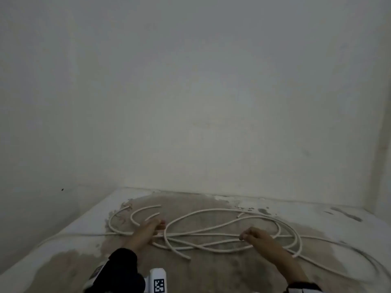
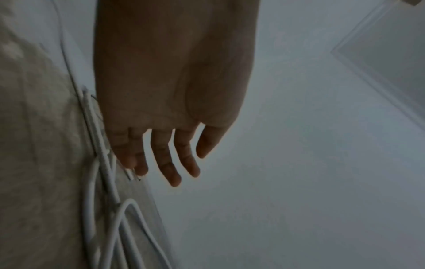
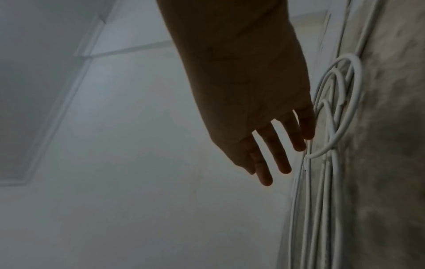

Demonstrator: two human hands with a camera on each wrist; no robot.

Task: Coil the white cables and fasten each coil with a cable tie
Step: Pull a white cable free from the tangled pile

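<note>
Several white cables (image 1: 201,235) lie in loose, overlapping loops on a stained beige floor (image 1: 211,271). My left hand (image 1: 158,225) reaches over the left side of the tangle, fingers straight and spread, holding nothing. In the left wrist view the left hand (image 2: 165,163) hovers beside cable strands (image 2: 88,209), its little finger close to a cable end. My right hand (image 1: 246,234) hangs over the middle of the loops. In the right wrist view the right hand (image 3: 276,160) has its fingers spread next to a round cable loop (image 3: 356,81), gripping nothing.
White walls close in at the back and left, meeting at a corner (image 1: 118,187). Short curved cable pieces (image 1: 146,208) lie at far left. One strand (image 1: 338,244) trails off to the right. A white device with a square code marker (image 1: 158,282) is at the bottom edge.
</note>
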